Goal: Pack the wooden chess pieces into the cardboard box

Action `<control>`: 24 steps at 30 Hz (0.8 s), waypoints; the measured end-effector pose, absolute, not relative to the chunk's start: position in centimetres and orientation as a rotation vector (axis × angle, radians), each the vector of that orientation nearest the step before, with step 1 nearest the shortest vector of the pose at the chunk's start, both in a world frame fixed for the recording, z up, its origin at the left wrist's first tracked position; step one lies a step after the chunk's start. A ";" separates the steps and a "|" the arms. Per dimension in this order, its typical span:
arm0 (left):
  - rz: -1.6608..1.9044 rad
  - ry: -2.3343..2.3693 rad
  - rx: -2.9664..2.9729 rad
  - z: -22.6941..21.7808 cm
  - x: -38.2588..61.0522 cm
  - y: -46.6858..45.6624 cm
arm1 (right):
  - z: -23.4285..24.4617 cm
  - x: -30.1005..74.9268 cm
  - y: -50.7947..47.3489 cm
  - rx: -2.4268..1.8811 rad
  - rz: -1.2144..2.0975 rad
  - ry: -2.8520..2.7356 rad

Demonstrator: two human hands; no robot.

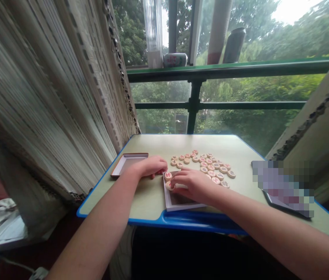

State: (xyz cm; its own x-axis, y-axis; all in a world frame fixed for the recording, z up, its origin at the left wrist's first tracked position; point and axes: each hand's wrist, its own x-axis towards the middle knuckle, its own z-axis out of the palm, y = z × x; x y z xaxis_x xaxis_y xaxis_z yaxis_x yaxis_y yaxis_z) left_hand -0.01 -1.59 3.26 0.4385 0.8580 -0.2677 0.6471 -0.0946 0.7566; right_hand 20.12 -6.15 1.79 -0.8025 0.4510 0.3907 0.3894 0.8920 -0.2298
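1. The right grip [195,182] reaches over the open box [179,207], thumb and fingertips pinching a piece [168,186] along its left wall.
2. Just beyond, in the box's far left corner, lies a second piece [168,176] with a red character facing up.
3. The left grip [154,165] is lowered beside that corner, fingers curled; I cannot tell whether it holds anything.
4. The box sits at the middle of the counter's near edge; the right hand and wrist hide much of its dark interior and cover some nearby pieces.
5. Past it, across the middle of the counter [144,200], the loose pieces [211,167] spread toward the right: round, thick, pale wooden discs, many marked in red or dark characters.
6. A shallow lid [125,165], brown-rimmed and pale inside, lies at the counter's left edge.
7. At the right edge rests a flat, dark-edged object [281,188], its face pixelated.
8. Beyond the far edge runs a green railing [228,70]; a can [175,60] lies above it.
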 end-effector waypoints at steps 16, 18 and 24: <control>0.291 1.310 1.849 3.5 -0.1 -1.8 | 2.1 19.9 -6.5 -0.719 0.213 -2.571; 0.289 1.317 1.839 3.5 -0.1 -1.8 | 2.1 19.9 -6.4 -0.744 0.248 -2.555; 0.270 1.319 1.814 3.4 -0.1 -1.6 | 1.9 20.1 -6.0 -0.942 0.266 -2.519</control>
